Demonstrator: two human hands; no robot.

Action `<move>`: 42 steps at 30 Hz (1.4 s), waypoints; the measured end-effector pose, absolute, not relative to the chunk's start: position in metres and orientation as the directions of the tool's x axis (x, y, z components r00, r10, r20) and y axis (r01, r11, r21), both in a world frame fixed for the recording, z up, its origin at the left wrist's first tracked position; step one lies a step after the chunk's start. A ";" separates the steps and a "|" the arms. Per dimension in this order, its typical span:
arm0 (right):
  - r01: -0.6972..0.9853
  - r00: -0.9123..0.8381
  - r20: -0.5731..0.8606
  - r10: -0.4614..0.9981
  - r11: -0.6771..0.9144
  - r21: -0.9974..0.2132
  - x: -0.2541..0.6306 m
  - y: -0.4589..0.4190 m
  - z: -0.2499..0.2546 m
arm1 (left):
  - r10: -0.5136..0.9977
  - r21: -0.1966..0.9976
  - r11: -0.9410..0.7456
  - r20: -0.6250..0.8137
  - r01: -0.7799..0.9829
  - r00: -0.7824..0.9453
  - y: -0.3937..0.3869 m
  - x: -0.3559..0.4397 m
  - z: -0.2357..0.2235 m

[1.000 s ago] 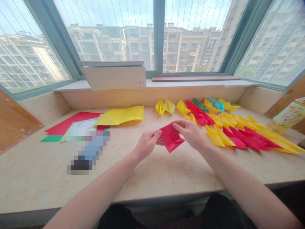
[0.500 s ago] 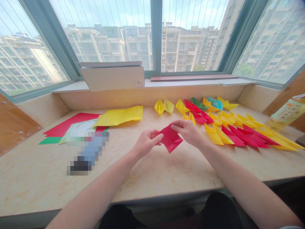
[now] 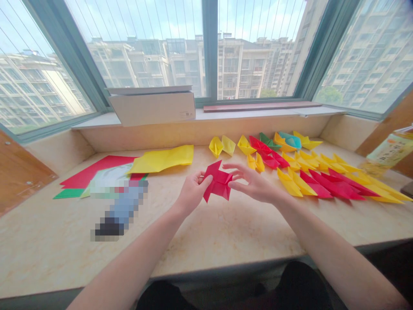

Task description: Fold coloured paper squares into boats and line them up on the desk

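And there's a label on the bottle (image 3: 392,148) at the right edge of the frame, its characters too blurred to read, with the bottle itself partly cut off! The white box (image 3: 155,107), upper left of centre, carries a tiny printed mark, also too small to make out. Lower left, pixel blocks mask an object (image 3: 124,211) on the desk (image 3: 226,241), while yellow sheets (image 3: 163,159) partly cover the red sheets (image 3: 100,170).

Now to the centre: the left hand (image 3: 192,193) has the folded red paper (image 3: 218,184) pinched at its left side, thumb on top, the other fingers mostly hidden behind, the paper raised in front of the desk. The right hand (image 3: 254,185) is open, fingers parted and curved around the paper's right edge; whether they touch it, I can't tell. Yellow and red paper boats (image 3: 338,187) line up at right.
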State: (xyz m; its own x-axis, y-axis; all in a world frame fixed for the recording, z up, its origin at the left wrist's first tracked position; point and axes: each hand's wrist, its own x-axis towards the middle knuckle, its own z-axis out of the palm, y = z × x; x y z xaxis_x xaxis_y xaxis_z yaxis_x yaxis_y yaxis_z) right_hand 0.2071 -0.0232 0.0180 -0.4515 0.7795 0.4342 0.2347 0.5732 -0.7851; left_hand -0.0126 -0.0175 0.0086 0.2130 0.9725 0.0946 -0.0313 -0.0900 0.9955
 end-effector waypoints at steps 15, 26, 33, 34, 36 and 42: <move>0.432 -0.361 0.548 0.755 0.656 -0.619 0.203 -0.018 0.005 | 0.954 1.000 -0.019 0.017 0.005 0.299 -0.025 -0.007 0.004; 0.429 -0.087 0.521 0.849 0.504 -0.749 0.182 -0.024 0.000 | 0.911 0.974 -0.193 0.132 0.121 0.391 -0.029 -0.002 0.001; 0.427 -0.060 0.555 0.830 0.524 -0.737 0.176 -0.029 -0.004 | 0.911 0.959 -0.236 0.163 0.156 0.379 -0.033 0.002 0.003; 0.417 -0.060 0.552 0.832 0.524 -0.743 0.175 -0.029 -0.004 | 0.913 0.963 -0.226 0.159 0.143 0.375 -0.034 0.002 0.003; 0.359 -0.085 0.529 0.844 0.522 -0.774 0.174 -0.029 -0.004 | 0.926 0.979 -0.181 0.136 0.099 0.352 -0.033 0.002 0.004; 0.127 -0.205 0.426 0.881 0.455 -0.881 0.178 -0.027 0.006 | 0.986 0.993 -0.071 0.084 -0.095 0.143 -0.026 -0.002 0.002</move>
State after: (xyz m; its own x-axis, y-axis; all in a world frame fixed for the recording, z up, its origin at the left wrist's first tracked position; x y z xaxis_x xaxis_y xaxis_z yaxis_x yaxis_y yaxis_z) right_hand 0.1783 -0.0272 0.0057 -0.2046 0.8813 0.4259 0.1267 0.4553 -0.8813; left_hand -0.0017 -0.0255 0.0017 0.1426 0.9862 0.0842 -0.0949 -0.0711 0.9929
